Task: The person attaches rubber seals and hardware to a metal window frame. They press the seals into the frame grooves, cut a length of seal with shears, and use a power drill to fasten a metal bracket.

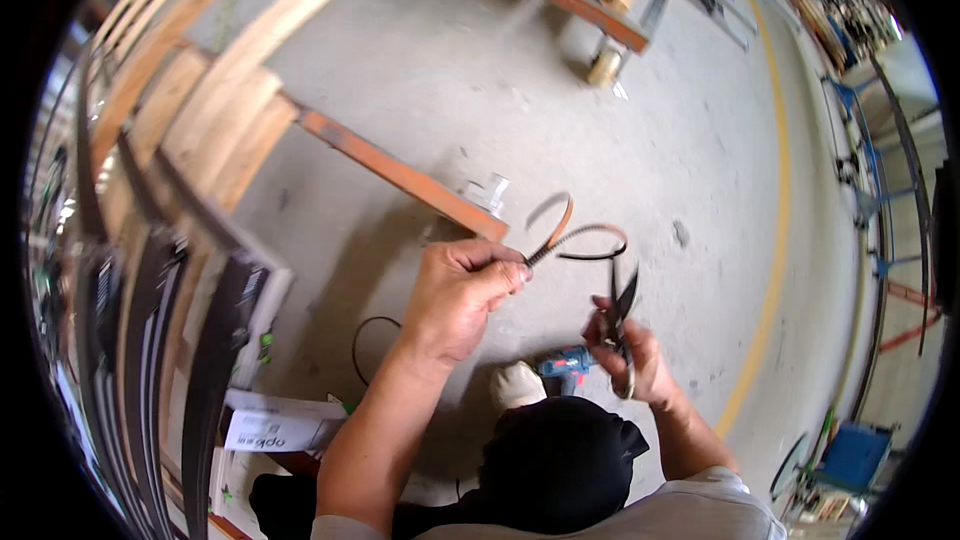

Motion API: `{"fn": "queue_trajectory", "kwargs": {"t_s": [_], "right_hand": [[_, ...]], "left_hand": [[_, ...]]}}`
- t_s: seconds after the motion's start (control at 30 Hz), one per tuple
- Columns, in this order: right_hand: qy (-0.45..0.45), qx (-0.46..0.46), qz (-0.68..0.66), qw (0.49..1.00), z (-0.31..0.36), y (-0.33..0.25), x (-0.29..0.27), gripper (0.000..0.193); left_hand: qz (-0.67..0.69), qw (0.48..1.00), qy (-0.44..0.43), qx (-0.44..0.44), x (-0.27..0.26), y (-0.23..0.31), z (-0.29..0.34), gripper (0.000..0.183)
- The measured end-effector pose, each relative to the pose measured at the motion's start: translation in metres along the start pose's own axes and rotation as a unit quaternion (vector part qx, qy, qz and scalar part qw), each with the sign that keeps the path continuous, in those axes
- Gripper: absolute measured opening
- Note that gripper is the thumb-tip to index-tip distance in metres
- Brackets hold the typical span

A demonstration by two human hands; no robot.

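Strips of thin flexible material (565,230), dark with a brownish side, curl in loops above the concrete floor (560,100), between the two hands. One end of them is pinched in the left hand (455,290), which is closed tightly around it with the fingers folded in and the thumb on top. The loops stick out to the right from this fist and bend back down toward the scissors (620,315).

These scissors are dark metal, and the right hand (630,355) grips them by the handles, closed around them. The blades point upward and stand a little apart; their tips are at one dark loop of the strips, but I cannot tell if they touch it.

Below the hands, on the floor, a blue power drill (565,362) lies near a light-coloured shoe (517,383). A thin black cable (372,335) makes a curve on the floor beside the left forearm. To the left, wooden planks (215,90) rest on a rust-coloured steel beam (400,175), and dark long profiles (160,340) are stacked next to them. A yellow line (775,220) runs over the floor on the right side.
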State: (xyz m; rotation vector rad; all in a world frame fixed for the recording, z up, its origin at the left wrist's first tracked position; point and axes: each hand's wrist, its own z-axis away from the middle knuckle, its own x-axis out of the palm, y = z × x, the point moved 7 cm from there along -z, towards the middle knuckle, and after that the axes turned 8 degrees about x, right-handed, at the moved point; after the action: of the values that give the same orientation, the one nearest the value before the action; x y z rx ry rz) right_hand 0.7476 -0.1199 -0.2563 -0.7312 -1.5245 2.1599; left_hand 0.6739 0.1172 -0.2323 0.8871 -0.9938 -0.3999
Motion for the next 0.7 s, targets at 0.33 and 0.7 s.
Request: {"fn": "queue_trajectory", "kwargs": {"t_s": [0.33,0.7], "right_hand": [[0.096,-0.019,-0.139,0.985,0.031,0.076,-0.015,0.053],[-0.006,0.017,0.074,0.997,-0.021,0.06,-0.01,0.047]], "left_hand": [[-0.047,0.992,0.054,-0.102,-0.027,-0.121,-0.044,0.007],[-0.069,0.993,0.06,-0.081,-0.025,-0.12,-0.055,0.011]]}}
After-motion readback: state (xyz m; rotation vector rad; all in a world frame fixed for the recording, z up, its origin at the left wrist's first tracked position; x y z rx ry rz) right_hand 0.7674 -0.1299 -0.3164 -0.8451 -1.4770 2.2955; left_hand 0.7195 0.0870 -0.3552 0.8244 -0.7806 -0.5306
